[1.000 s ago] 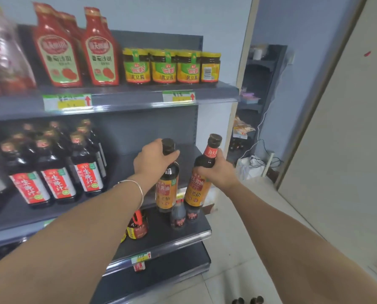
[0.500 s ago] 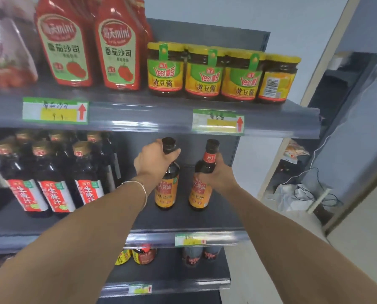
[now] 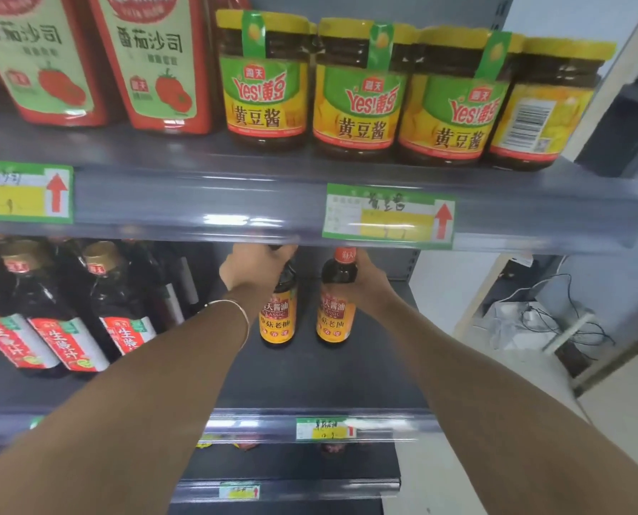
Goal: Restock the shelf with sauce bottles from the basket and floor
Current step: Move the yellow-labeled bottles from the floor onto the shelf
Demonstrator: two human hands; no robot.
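Two dark sauce bottles with orange labels stand upright, side by side, deep on the grey middle shelf [image 3: 347,381]. My left hand [image 3: 254,271] grips the neck and cap of the left sauce bottle [image 3: 278,317]. My right hand [image 3: 369,280] grips the neck and shoulder of the right sauce bottle [image 3: 334,317], whose red cap shows just under the upper shelf's edge. The left bottle's cap is hidden by my fingers.
Several dark bottles with red labels [image 3: 65,340] fill the left of the same shelf. The upper shelf [image 3: 198,202] carries red ketchup bottles [image 3: 161,65] and yellow-lidded jars [image 3: 358,87]. Lower shelves [image 3: 291,481] sit below. Cables and white bags [image 3: 532,321] lie on the floor at right.
Both hands have carried the two bottles from in front of the shelving deeper onto the middle shelf, where the bottles now stand. The view has moved closer to the shelf.
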